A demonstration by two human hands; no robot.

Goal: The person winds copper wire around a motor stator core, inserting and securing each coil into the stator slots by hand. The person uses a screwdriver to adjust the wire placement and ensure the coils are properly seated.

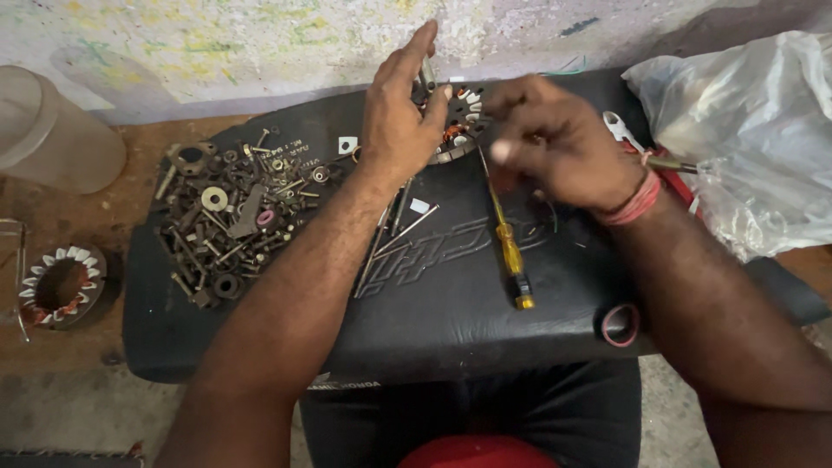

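From the head camera, both hands work over a motor stator (458,121) lying at the far edge of a black padded seat (451,303) used as a bench. The left hand (399,117) rests on the stator's left side, fingers stretched long and thumb pressed against the ring, with a short metal piece (428,74) showing just beside its fingers — whether it is actually gripped I cannot tell. The right hand (555,143) hovers at the stator's right side, fingers curled inward and blurred; what they pinch, if anything, is not clear.

The stator looks like a stiff, fairly heavy ring of laminated steel, but its copper windings and white insulation tabs are likely fragile — the safest hold is probably on the outer steel rim, not the coils.

A yellow-handled screwdriver (510,247) lies on the seat below the right hand, and a few thin metal rods (394,238) lie beside the left forearm. To the left sits a heap of bolts, nuts and washers (230,217). A second stator (61,286) rests on the wooden floor at left, near a clear plastic jar (48,130). A crumpled plastic bag (745,130) lies at right.
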